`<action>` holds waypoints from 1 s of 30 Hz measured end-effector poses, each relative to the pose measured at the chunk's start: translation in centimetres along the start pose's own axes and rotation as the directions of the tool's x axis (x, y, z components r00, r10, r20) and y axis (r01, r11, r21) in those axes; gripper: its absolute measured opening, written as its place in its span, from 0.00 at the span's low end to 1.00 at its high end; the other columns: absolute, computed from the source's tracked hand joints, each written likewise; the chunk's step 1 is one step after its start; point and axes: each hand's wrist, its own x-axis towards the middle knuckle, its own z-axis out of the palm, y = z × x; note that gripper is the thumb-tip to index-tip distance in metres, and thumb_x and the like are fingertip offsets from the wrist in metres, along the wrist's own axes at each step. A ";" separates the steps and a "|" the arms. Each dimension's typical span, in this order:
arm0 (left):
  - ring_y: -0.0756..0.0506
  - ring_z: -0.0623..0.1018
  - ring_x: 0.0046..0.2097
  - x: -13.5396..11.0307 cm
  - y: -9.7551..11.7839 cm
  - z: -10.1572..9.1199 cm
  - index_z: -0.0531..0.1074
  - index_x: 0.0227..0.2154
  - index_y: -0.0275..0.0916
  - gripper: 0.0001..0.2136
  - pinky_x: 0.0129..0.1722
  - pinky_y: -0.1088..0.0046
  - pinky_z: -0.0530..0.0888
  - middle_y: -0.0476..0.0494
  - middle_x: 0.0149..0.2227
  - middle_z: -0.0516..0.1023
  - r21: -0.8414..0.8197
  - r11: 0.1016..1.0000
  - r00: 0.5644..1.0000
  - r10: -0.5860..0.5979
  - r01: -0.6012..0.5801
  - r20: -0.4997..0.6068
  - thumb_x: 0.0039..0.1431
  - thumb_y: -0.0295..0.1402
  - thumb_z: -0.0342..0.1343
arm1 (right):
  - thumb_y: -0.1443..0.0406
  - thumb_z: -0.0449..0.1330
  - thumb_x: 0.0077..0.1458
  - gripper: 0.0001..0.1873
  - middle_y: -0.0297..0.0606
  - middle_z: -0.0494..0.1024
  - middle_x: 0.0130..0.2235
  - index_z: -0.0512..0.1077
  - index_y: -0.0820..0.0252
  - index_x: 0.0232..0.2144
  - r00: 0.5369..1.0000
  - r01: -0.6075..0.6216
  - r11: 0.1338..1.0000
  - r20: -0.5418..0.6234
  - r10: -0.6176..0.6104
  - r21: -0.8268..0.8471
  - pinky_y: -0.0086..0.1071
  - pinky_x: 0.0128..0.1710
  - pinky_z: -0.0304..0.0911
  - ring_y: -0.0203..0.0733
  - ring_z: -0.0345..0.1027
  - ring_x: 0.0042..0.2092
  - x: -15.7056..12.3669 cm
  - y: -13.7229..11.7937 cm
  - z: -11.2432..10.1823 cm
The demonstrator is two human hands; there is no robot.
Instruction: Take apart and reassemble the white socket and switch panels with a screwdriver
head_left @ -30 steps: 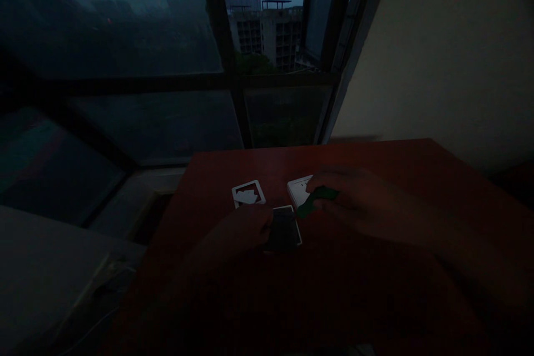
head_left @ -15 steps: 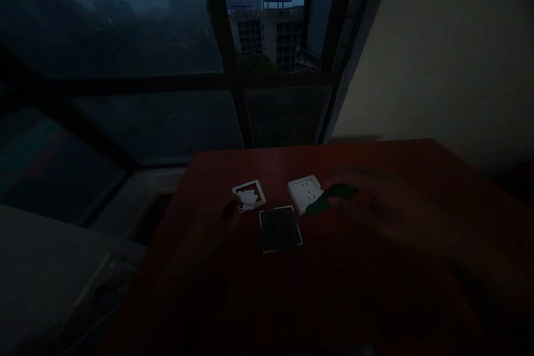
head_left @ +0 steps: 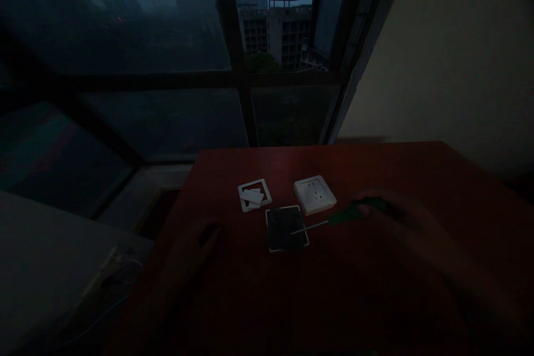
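In dim light, my right hand [head_left: 400, 214] is closed around the green handle of a screwdriver [head_left: 346, 213]. Its thin metal shaft points left, with the tip over a dark square piece with a pale rim [head_left: 286, 228]; contact cannot be made out. Just behind stands a white wall socket [head_left: 315, 194]. To its left lies a white square frame [head_left: 243, 204], with small white plates [head_left: 252, 196] resting across it. My left hand [head_left: 196, 245], very dark, is left of the dark square, fingers loosely bent with a gap at the thumb, and nothing visible in it.
The reddish-brown table [head_left: 292, 295] stands by large windows [head_left: 158, 122] and a pale wall [head_left: 450, 55]. At the lower left, beside the table, are a pale ledge [head_left: 50, 233] and a cable [head_left: 102, 314].
My left hand has drawn back from the white plates and the frame toward me. The screwdriver has moved away from the socket, and its shaft now shows over the dark square.
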 end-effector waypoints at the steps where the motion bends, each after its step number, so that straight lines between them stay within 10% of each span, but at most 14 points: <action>1: 0.41 0.77 0.46 -0.1 0.1 0.0 0.72 0.41 0.42 0.11 0.49 0.62 0.73 0.43 0.45 0.79 0.000 1.000 1.000 0.007 -0.007 -0.003 0.60 0.38 0.48 | 0.56 0.55 0.58 0.12 0.38 0.78 0.43 0.71 0.52 0.42 1.000 -0.014 1.000 0.003 0.014 0.004 0.39 0.42 0.69 0.47 0.72 0.45 0.0 0.1 0.0; 16: 0.40 0.73 0.51 -0.7 0.9 0.2 0.70 0.44 0.42 0.11 0.51 0.58 0.71 0.42 0.49 0.73 0.010 0.990 0.984 0.142 -0.142 -0.105 0.60 0.35 0.50 | 0.52 0.61 0.51 0.17 0.37 0.77 0.36 0.73 0.55 0.38 0.957 -0.179 0.935 -0.165 0.237 0.306 0.33 0.36 0.67 0.44 0.72 0.37 -0.1 2.4 0.5; 23: 0.37 0.61 0.62 -0.1 7.5 1.8 0.58 0.58 0.46 0.27 0.59 0.53 0.63 0.40 0.62 0.59 0.001 0.938 0.936 0.347 -0.348 0.050 0.56 0.36 0.58 | 0.57 0.60 0.51 0.14 0.36 0.77 0.38 0.70 0.55 0.41 0.887 -0.395 0.540 0.155 0.435 0.743 0.31 0.32 0.67 0.39 0.72 0.33 -0.3 3.5 3.6; 30: 0.33 0.61 0.61 2.1 11.9 3.0 0.56 0.60 0.48 0.40 0.61 0.46 0.52 0.40 0.60 0.62 0.035 0.851 0.826 0.498 -0.524 0.263 0.44 0.41 0.68 | 0.56 0.56 0.55 0.21 0.37 0.76 0.36 0.69 0.57 0.49 0.867 -0.470 0.494 0.280 0.411 0.731 0.29 0.27 0.60 0.37 0.68 0.30 -1.6 4.0 7.8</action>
